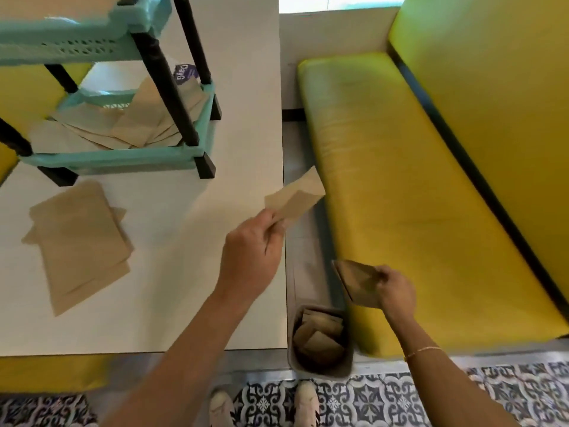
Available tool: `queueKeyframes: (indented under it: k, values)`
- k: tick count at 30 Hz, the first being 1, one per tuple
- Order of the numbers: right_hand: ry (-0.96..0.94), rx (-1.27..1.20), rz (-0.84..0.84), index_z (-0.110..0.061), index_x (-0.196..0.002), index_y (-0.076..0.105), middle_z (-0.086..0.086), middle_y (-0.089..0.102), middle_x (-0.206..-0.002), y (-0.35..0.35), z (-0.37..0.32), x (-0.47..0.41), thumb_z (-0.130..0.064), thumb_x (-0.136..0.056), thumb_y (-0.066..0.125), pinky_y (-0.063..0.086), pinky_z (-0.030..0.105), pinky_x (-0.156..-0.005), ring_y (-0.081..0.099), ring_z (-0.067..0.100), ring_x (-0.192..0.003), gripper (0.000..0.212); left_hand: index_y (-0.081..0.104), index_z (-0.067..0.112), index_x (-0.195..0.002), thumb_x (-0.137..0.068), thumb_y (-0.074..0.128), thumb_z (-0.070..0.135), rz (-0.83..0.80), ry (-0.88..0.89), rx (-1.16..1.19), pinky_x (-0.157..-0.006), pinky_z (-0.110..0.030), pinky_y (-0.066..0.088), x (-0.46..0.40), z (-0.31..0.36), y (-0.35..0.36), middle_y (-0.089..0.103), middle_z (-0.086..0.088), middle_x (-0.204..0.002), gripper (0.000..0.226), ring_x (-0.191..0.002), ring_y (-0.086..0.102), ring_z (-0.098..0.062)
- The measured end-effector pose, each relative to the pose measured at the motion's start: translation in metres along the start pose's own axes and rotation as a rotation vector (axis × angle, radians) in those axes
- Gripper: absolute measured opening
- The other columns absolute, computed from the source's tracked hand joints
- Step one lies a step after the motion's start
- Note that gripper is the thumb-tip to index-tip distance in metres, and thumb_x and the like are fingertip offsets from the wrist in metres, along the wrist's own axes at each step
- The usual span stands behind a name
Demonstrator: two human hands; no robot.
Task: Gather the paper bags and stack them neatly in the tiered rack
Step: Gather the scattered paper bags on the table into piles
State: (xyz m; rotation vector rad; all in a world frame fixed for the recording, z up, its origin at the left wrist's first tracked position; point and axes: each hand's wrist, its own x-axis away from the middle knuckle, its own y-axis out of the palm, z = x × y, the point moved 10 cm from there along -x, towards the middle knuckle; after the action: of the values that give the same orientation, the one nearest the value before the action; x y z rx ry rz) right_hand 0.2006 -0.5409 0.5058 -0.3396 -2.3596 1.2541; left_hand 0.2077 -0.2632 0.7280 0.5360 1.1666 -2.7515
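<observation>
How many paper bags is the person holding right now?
2: one paper bag held by the left hand at the table edge, another bag held by the right hand over the bench.

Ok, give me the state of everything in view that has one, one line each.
Left hand: holds a paper bag above the table edge.
Right hand: holds a second bag beside the bench.
Bin: on the floor, open, bags inside.
Rack: upright on the table, loose bags on its lower shelf.
Pile of bags: flat on the table, unevenly stacked.
</observation>
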Motion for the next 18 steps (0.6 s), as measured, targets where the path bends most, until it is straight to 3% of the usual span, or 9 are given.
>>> queueKeyframes:
  k: [2,6,10,14,16,18]
  values:
    - [-0.062,0.146,-0.178,-0.018,-0.124,0.059,0.013,0.059,-0.121,0.038,0.007,0.012,0.000,-0.087,0.043,0.045,0.034,-0.080,0.056,0.033,-0.108,0.044,0.066,0.003,-0.107,-0.091,0.057,0.016,-0.073,-0.077,0.081,-0.062,-0.006,0.044,0.006,-0.002,0.021,0.067,-0.011,-0.082,0.022,-0.056,0.046,-0.005]
    - [-0.186,0.348,-0.403,-0.024,-0.126,0.055,0.009,0.059,-0.122,0.095,0.013,0.034,-0.006,-0.091,0.041,0.046,0.033,-0.081,0.057,0.028,-0.107,0.042,0.066,0.006,-0.108,-0.090,0.059,0.016,-0.105,-0.188,0.142,-0.058,0.003,0.037,0.011,-0.009,0.046,0.058,0.004,-0.080,0.022,-0.056,0.049,0.000]
    - [-0.214,0.265,-0.446,-0.024,-0.136,0.044,0.009,0.052,-0.128,0.109,0.005,0.037,-0.007,-0.091,0.045,0.044,0.033,-0.087,0.054,0.026,-0.112,0.048,0.064,0.010,-0.112,-0.091,0.058,0.021,-0.152,-0.269,0.152,-0.062,0.002,0.041,0.014,-0.017,0.061,0.060,0.006,-0.089,0.025,-0.069,0.051,-0.003]
    - [-0.158,-0.226,-0.396,-0.019,-0.139,0.038,-0.007,0.043,-0.127,0.070,-0.028,0.024,-0.015,-0.083,0.068,0.043,0.030,-0.091,0.050,0.023,-0.116,0.064,0.060,0.016,-0.119,-0.091,0.058,0.024,-0.256,-0.394,0.284,-0.065,-0.003,0.045,0.019,-0.023,0.077,0.062,0.007,-0.096,0.030,-0.080,0.057,-0.007]
    - [0.001,-0.656,-0.452,-0.020,-0.141,0.033,-0.005,0.042,-0.122,0.048,-0.041,0.020,-0.015,-0.078,0.074,0.046,0.036,-0.092,0.051,0.024,-0.115,0.075,0.057,0.019,-0.118,-0.090,0.059,0.025,-0.350,-0.495,0.485,-0.077,-0.018,0.049,0.025,-0.024,0.091,0.064,0.003,-0.104,0.029,-0.095,0.060,-0.016]
    - [0.052,-1.055,-0.561,-0.021,-0.133,0.040,0.000,0.055,-0.114,0.030,-0.057,0.017,-0.012,-0.070,0.078,0.047,0.036,-0.085,0.055,0.023,-0.106,0.074,0.057,0.023,-0.110,-0.089,0.059,0.022,-0.419,-0.586,0.676,-0.081,-0.029,0.049,0.031,-0.020,0.101,0.063,0.002,-0.105,0.021,-0.100,0.057,-0.018]
